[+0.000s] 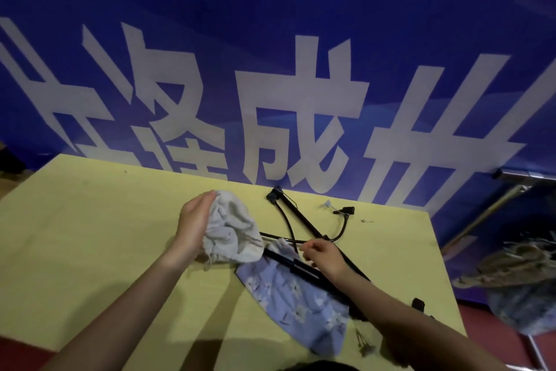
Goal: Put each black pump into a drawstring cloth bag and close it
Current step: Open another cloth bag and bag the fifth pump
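Note:
My left hand [192, 226] holds a crumpled off-white drawstring cloth bag [231, 229] above the yellow table [90, 220], its mouth turned toward the right. My right hand [325, 256] pinches something thin near the black pumps, fingers curled; what it pinches is too small to tell. Two long black pumps [304, 220] with curved hoses lie crossed in the middle of the table. One pump [288, 262] lies across a light blue flowered cloth bag [298, 304] spread flat toward the near edge.
A blue banner [270, 69] with large white characters stands right behind the table's far edge. A small metal piece [367, 221] lies near the far right edge. At the right, beyond the table, a heap of cloth bags [517, 274] sits beside metal bars.

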